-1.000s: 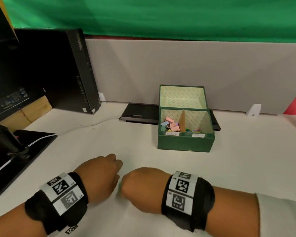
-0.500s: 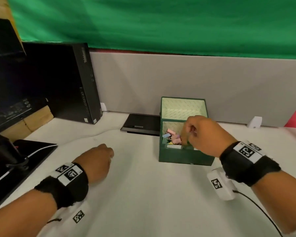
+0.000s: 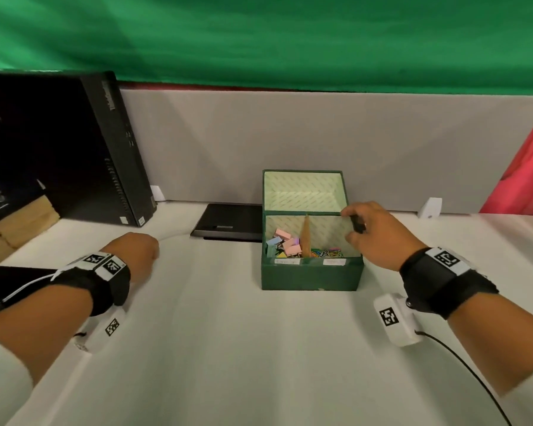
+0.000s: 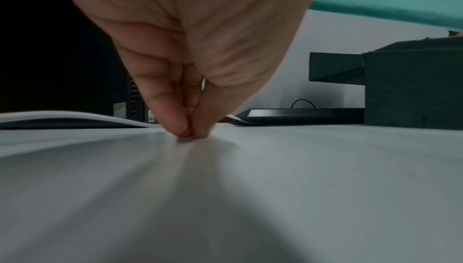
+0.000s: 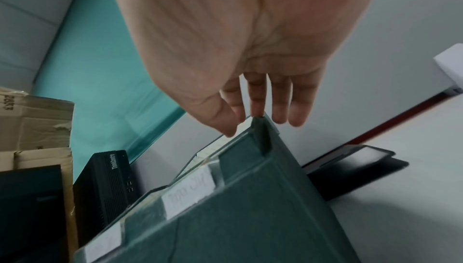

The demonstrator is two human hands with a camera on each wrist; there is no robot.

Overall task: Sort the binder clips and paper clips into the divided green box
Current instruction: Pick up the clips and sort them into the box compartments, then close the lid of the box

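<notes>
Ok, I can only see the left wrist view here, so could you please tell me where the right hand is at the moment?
Observer: The right hand is at the far right corner of the green box, over its rim.
Operator: Thank you. Is its grip open?
Observer: Yes. The right wrist view shows its fingers straight and holding nothing, with one fingertip at the box corner.
Operator: And what is inside the box?
Observer: Pastel binder clips lie left of the brown divider, and coloured paper clips lie right of it.
</notes>
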